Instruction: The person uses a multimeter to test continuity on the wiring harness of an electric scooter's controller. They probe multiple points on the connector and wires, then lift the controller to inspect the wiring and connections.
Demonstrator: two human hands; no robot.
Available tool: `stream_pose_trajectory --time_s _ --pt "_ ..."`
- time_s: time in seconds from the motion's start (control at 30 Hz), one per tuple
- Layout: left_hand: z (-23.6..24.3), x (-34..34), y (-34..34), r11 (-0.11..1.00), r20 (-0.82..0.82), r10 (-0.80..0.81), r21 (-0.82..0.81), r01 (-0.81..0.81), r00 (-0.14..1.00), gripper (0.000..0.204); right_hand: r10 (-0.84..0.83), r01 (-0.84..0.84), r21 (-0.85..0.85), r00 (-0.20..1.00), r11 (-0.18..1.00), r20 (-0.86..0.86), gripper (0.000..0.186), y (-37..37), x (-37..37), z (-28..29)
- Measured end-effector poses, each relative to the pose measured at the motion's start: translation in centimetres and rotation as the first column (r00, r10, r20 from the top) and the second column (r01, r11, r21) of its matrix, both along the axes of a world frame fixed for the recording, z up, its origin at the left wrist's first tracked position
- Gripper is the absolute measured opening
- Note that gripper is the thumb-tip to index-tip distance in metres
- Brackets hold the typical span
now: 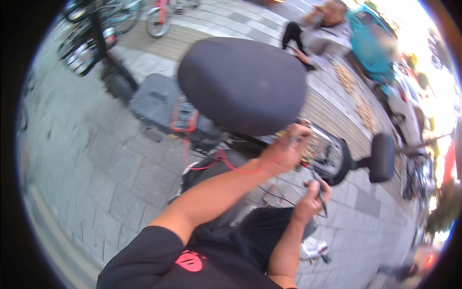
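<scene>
My left hand [288, 150] is closed in a pinch over the exposed wiring and circuit parts [312, 150] at the scooter's rear. A red test lead [236, 168] runs up to this hand; the probe end is mostly hidden by the fingers. Just below and to the right, my right hand [310, 200] grips a black test probe [322, 200], its upper end pointing at the wiring. The red-edged multimeter [185, 115] rests on the scooter's footboard [154, 98], left of the seat. Its display is too blurred to read.
The big dark seat [243, 84] overhangs the work from above left. A padded backrest [382, 158] sticks out at right. Behind, a person in light clothes [327, 41] crouches by a turquoise scooter [370, 43]. Bicycles [161, 19] stand at the far left on grey paving.
</scene>
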State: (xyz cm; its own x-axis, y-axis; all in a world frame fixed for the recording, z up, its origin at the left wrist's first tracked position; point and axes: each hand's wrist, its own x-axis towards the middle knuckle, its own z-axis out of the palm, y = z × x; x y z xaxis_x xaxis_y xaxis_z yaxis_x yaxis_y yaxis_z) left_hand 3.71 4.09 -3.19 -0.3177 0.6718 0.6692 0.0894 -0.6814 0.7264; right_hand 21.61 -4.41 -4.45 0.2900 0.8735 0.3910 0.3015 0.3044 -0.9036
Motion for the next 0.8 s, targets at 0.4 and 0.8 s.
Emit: stream_pose_trajectory --time_s 0.4,0.8 --pt "0.30 -0.03 -0.25 0.995 0.003 -0.086 -0.055 0.086 0.996 0.014 0.060 -0.055 0.048 0.992 0.997 -0.112 0.021 -0.34 -0.23 -0.10" --pt "0.39 0.06 -0.72 0.981 0.102 -0.153 -0.108 0.164 0.983 0.013 0.040 -0.039 0.038 0.999 0.999 -0.012 0.017 -0.36 -0.07 -0.42"
